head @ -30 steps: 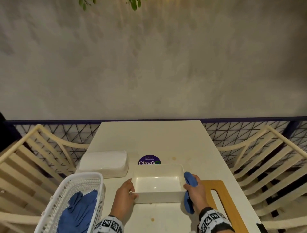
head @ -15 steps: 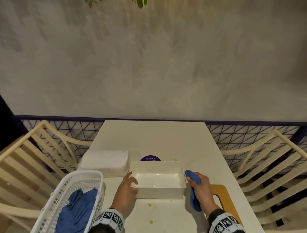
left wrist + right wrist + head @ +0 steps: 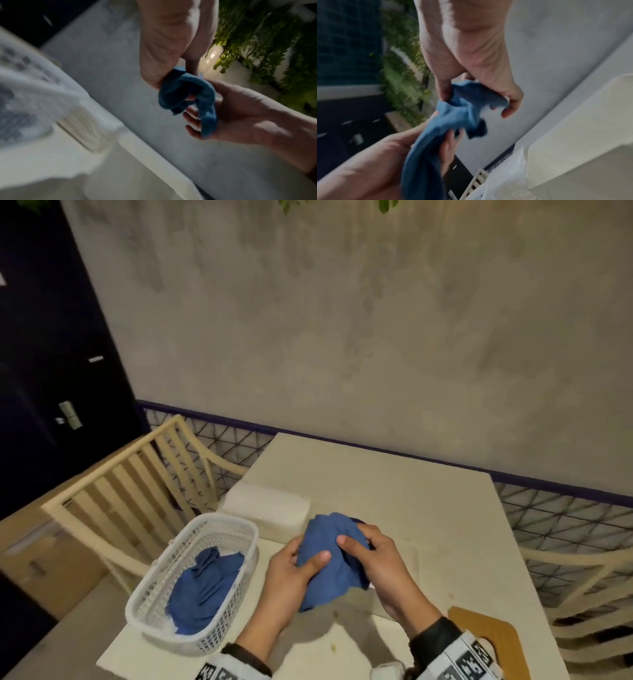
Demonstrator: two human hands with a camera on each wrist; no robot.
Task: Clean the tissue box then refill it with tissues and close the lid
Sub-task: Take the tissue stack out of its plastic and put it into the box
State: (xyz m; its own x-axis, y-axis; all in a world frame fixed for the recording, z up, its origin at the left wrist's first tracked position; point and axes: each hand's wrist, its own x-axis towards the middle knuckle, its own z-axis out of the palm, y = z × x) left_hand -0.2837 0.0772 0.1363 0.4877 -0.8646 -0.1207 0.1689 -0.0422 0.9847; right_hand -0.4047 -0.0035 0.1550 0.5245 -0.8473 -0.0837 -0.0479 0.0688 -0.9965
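Note:
Both hands hold a crumpled blue cloth (image 3: 329,556) in the air over the table's middle. My left hand (image 3: 301,559) grips its lower left part, thumb on top. My right hand (image 3: 356,542) pinches its upper right part. The wrist views show the same cloth (image 3: 187,92) (image 3: 458,108) bunched between the two hands. The white tissue box (image 3: 407,559) stands open under and behind the hands, mostly hidden; its rim (image 3: 573,128) shows in the right wrist view. A wrapped pack of white tissues (image 3: 270,508) lies behind, to the left. The wooden lid (image 3: 486,642) lies flat at the near right.
A white plastic basket (image 3: 164,621) holding another blue cloth (image 3: 205,580) stands at the table's near left corner. Cream slatted chairs (image 3: 130,501) flank the table on both sides. A grey wall with a wire mesh panel runs behind the far edge.
My left hand has let go of the box's left end. The right hand has lifted the cloth off the box's right end. Both hands now hold the cloth. My view has turned left.

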